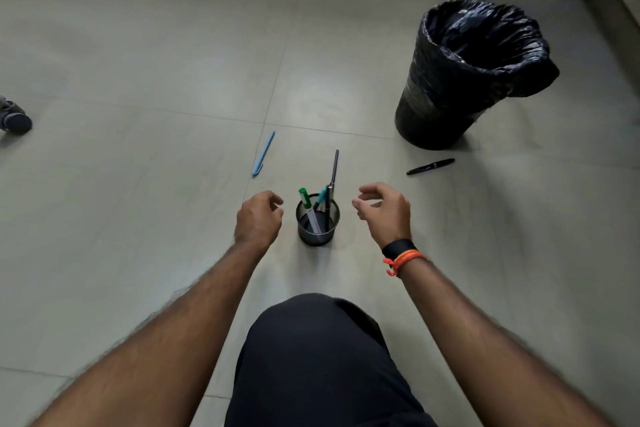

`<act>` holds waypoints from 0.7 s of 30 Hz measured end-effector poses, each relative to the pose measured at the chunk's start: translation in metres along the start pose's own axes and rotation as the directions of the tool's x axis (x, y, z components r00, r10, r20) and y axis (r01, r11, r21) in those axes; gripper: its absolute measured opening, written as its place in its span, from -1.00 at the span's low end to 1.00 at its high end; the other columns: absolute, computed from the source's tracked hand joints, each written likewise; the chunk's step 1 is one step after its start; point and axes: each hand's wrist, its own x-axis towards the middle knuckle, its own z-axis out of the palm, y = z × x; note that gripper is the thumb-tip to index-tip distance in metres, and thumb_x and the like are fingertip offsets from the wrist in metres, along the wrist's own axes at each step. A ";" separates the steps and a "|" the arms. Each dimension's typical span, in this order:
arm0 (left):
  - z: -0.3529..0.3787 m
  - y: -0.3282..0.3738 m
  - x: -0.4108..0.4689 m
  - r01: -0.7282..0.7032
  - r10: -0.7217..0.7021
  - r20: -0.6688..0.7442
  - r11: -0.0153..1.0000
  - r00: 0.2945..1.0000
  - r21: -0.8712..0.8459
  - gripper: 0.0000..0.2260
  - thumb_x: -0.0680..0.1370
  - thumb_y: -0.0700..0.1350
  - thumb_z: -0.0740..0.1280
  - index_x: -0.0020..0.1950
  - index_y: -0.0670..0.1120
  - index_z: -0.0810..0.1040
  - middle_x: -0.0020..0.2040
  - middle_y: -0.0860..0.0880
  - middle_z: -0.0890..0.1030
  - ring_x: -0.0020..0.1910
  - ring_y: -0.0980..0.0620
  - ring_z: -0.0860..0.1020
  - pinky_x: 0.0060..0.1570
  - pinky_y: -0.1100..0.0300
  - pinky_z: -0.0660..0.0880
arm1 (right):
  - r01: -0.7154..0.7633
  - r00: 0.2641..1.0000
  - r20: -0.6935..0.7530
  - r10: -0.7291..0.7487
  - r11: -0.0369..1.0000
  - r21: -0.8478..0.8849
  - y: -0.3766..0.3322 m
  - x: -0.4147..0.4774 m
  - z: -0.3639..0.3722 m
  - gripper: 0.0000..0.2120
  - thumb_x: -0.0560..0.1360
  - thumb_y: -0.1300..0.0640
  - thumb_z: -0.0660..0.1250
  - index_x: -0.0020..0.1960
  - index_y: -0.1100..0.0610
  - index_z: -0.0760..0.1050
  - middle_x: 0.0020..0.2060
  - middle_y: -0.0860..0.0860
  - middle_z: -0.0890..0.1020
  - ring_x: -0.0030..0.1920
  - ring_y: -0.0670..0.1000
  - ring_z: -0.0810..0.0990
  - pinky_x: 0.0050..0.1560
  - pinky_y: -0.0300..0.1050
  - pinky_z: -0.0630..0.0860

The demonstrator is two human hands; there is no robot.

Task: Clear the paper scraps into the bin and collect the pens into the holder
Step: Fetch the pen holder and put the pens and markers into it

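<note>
Right hand (382,208), loosely curled and empty, with the black wire-mesh pen holder (318,222) just to its left, should pinch mid-barrel the glossy black pen (430,166) lying ahead-right of it.

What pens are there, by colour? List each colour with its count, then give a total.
Light blue pen: 1
Black pen: 1
Grey pen: 1
Green-capped pen: 1
Teal pen: 1
Total: 5

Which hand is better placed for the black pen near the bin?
Right, likely. The black pen lies right of the holder, nearer the right hand; the left hand would have to cross the holder.
</note>
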 end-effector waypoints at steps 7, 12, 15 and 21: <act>0.029 -0.037 0.022 -0.124 -0.070 0.413 0.897 0.908 0.424 -0.09 0.34 -0.04 0.56 0.53 0.18 0.08 0.55 -0.01 0.05 0.46 -0.24 0.12 0.34 -0.13 0.35 | -0.266 0.959 -0.132 0.251 0.958 -0.109 0.070 0.039 -0.020 -0.85 0.47 0.15 0.31 -0.01 0.05 0.62 -0.18 0.06 0.70 -0.16 0.14 0.68 0.01 0.05 0.61; 0.044 -0.041 0.045 -0.166 -0.132 0.506 0.849 0.852 0.501 0.25 0.17 0.08 0.63 0.53 0.22 -0.26 0.57 -0.08 -0.26 0.50 -0.41 -0.04 0.40 -0.36 0.13 | -0.271 0.963 -0.104 0.251 0.864 -0.425 0.092 0.089 -0.037 -0.60 0.53 0.17 0.23 0.36 0.05 0.42 0.17 0.21 0.55 0.16 0.25 0.54 0.15 -0.01 0.47; 0.042 -0.042 0.044 -0.113 -0.140 0.492 0.886 0.859 0.449 0.21 0.22 0.01 0.63 0.53 0.24 -0.24 0.58 -0.03 -0.27 0.51 -0.41 -0.13 0.39 -0.42 0.07 | -0.302 0.949 -0.079 0.306 0.802 -0.515 0.096 0.126 -0.038 -0.48 0.53 0.08 0.25 0.47 -0.04 0.25 0.28 0.26 0.35 0.17 0.30 0.51 0.18 0.01 0.46; 0.036 -0.032 0.036 -0.016 -0.173 0.476 0.931 0.862 0.366 0.17 0.27 -0.12 0.61 0.52 0.31 -0.21 0.57 0.09 -0.29 0.51 -0.35 -0.25 0.32 -0.46 0.10 | -0.294 0.948 -0.089 0.306 0.729 -0.618 0.096 0.177 -0.039 -0.61 0.47 -0.05 0.33 0.17 0.19 0.53 0.22 0.31 0.46 0.19 0.32 0.50 0.19 0.05 0.47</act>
